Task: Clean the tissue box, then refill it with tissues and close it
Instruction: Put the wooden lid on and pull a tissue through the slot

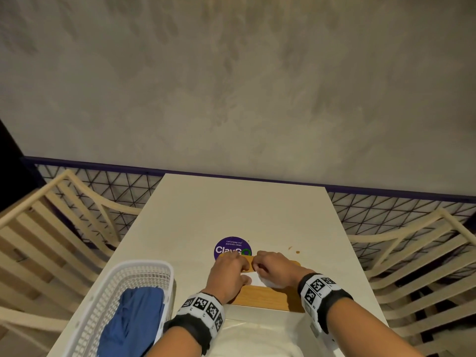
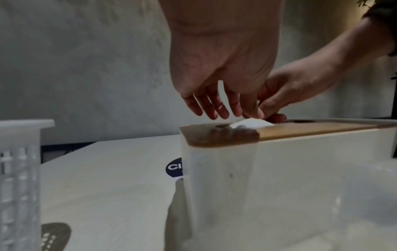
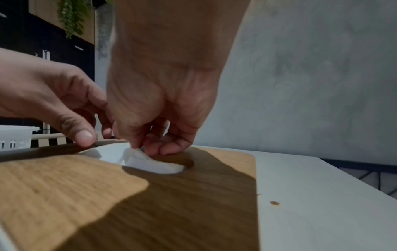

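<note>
Sitting upright near the middle of the pale table, just in front of the round purple sticker — the white tissue box, already wearing its wooden lid, flush on the rim as far as the wrist views show. Judging from that, probably nearing the end: box closed, white paper filling the oval slot, the blue cloth lying back in the white basket at the left, so cleaning and refilling looking done, though not provable from here. Seemingly left to do — drawing the first tissue up through the slot so it stands ready. Working on exactly that, it seems: right hand hanging directly over the slot, thumb and fingertips curled together and pinching a raised fold of the tissue, the rest of the sheet lying in the opening below. Left hand hovering over the same end of the lid with fingers straight and slightly spread, pointing down; thumb tip appearing to rest on the wood just beside the slot, likely steadying the lid. Not telling whether the other left fingertips are touching the lid. Also showing: a few brown crumbs on the table to the right of the box.
</note>
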Motion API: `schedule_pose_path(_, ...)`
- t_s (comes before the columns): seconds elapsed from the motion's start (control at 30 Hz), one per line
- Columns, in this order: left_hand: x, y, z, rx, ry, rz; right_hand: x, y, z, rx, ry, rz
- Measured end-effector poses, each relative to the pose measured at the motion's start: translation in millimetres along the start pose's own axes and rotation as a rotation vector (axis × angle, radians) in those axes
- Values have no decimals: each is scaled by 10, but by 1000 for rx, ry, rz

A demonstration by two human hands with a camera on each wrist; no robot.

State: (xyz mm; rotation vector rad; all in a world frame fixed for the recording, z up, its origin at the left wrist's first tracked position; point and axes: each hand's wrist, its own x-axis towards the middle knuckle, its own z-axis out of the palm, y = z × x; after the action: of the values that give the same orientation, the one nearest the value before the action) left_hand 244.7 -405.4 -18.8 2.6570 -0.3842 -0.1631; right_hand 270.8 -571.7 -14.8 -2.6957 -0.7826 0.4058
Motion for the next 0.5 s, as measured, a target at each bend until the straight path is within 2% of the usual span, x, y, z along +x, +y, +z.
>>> schedule_pose_path(0.1,35,32,98,-4,-1,28,18,4,-24,34,-30,32)
schedule_pose_path(0.3,110,53,132,-19,79,26,24,-5,-46,99,-47,52)
schedule_pose_path(0.43,173,50,112,2,19,35,-28,19,-3,276,10,116)
schedule_pose_path(0.5,208,30,112,-32,-21,36,-39,29,24,237,21,164)
